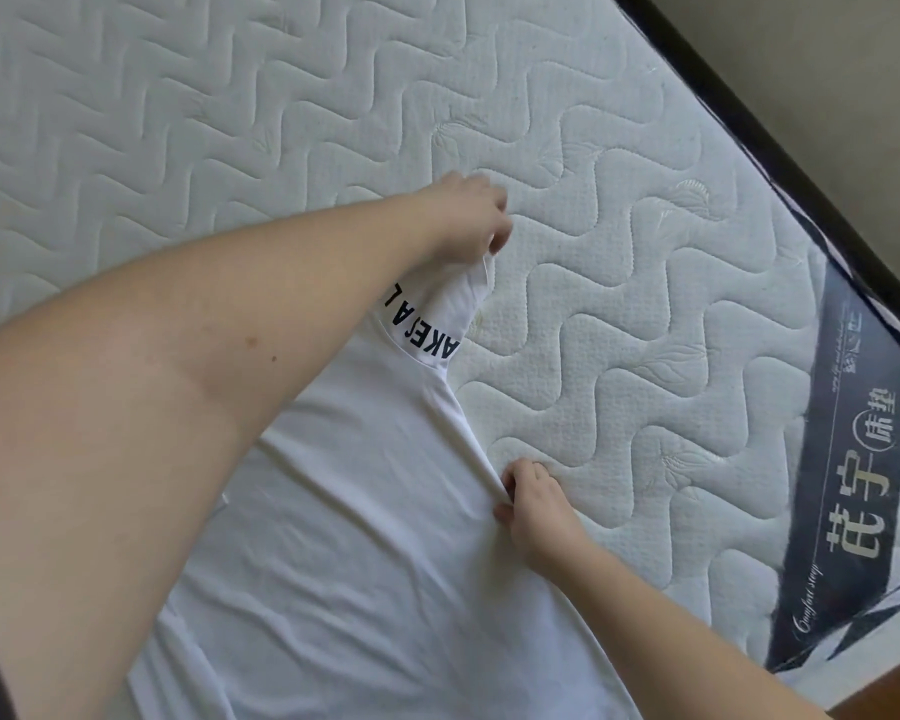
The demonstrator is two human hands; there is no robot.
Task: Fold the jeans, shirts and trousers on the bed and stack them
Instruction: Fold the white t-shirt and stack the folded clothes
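White shirt (365,537) spread on quilted bed (619,283), left hand (468,220) pinching lettered sleeve end, lifted, right hand (533,504) pinching shirt's side edge against mattress.

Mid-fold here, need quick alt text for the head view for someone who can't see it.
A person's left hand pinches the sleeve end of a white shirt with black lettering, while the right hand grips the shirt's side edge. The shirt lies spread on a white quilted mattress.
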